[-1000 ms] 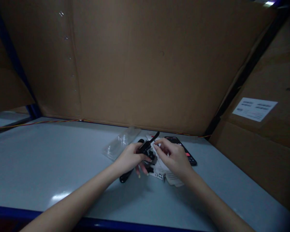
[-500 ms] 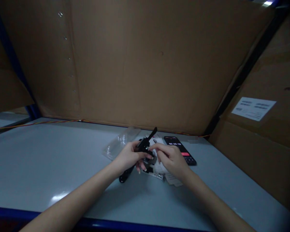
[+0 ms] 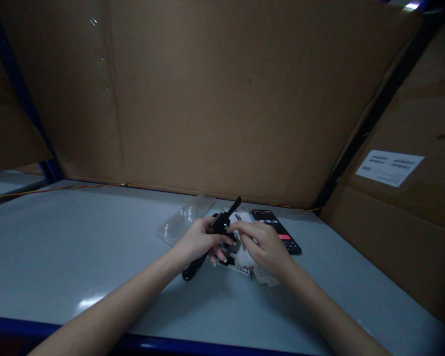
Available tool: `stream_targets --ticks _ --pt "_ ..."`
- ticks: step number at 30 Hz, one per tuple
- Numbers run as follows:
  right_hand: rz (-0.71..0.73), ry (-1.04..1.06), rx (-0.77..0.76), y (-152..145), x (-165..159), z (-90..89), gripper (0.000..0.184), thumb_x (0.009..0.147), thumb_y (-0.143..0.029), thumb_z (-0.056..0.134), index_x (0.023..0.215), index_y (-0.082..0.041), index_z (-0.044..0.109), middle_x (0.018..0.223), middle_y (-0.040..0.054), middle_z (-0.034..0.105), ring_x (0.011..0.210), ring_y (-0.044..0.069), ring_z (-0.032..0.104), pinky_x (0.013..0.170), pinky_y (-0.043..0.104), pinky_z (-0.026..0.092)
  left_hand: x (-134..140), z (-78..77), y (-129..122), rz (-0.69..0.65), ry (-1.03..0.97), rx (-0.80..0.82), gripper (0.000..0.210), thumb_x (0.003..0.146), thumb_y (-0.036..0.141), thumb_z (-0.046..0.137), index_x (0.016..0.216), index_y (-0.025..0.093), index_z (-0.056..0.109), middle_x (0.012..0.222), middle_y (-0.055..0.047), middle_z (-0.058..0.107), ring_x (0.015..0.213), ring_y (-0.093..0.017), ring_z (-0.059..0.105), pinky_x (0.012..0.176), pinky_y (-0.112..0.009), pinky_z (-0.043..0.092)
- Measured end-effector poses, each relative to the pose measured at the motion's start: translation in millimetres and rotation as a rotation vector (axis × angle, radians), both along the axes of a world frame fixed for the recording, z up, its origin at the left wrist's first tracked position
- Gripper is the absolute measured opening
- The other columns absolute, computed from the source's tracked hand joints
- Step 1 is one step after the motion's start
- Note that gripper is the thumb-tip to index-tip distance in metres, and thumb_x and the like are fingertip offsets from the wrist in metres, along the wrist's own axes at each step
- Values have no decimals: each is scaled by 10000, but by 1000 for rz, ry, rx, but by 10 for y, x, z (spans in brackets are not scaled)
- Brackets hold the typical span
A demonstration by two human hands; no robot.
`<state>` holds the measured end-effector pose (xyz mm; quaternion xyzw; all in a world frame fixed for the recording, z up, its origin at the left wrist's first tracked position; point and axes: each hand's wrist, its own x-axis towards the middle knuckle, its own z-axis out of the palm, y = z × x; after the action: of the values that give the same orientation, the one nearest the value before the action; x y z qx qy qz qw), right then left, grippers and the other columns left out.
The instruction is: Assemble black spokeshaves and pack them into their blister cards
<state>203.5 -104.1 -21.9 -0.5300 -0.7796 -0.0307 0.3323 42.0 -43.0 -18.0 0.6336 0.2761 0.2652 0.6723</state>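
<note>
My left hand [image 3: 202, 241] is wrapped round the middle of a black handled device with a thin lever [image 3: 233, 207], which slants up and to the right. Its rounded black lower end [image 3: 189, 273] sticks out below my wrist. My right hand [image 3: 261, 242] is closed, with the index fingertip at a small shiny spot on the device's side; whatever its fingers may pinch is too small to make out. Under both hands lie white papers [image 3: 266, 276] and a small silver metal piece [image 3: 247, 271].
A clear plastic bag [image 3: 183, 217] lies behind my left hand. To the right rests a phone [image 3: 291, 245] showing a timer. Cardboard panels [image 3: 215, 109] close in the back and right of the grey table [image 3: 107, 247], whose front edge is blue.
Almost nothing differs. Both hands stay on the black device, and my right index finger has barely shifted against its side.
</note>
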Motion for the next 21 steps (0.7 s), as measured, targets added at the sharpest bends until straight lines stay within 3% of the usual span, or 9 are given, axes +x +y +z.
stream_targets --ticks 4,8,15,21 --pt "-55 -84 94 13 31 -6 280 787 -117 416 937 -222 627 778 13 679 639 155 563 624 272 327 6 3 4 14 -3 -4 310 647 119 607 932 84 489 783 -104 669 374 -95 558 286 -170 399" --pt "-10 -42 45 16 27 -8 353 783 -108 401 1044 -241 599 790 10 676 631 151 556 612 265 342 3 32 -16 19 0 -1 296 653 120 598 929 89 496 807 -107 668 377 -91 559 291 -168 397" --pt "76 97 -75 9 -1 6 271 793 -112 373 882 -205 613 669 0 618 603 133 535 563 232 342 1 67 -50 3 36 12 282 643 132 613 899 97 500 724 -61 657 379 -85 554 290 -150 391" --pt "4 -125 46 12 47 19 275 791 -93 382 886 -194 618 757 28 650 666 156 541 626 271 310 1 48 -46 -8 49 13 283 659 143 606 915 98 492 784 -95 670 379 -76 553 299 -149 386"
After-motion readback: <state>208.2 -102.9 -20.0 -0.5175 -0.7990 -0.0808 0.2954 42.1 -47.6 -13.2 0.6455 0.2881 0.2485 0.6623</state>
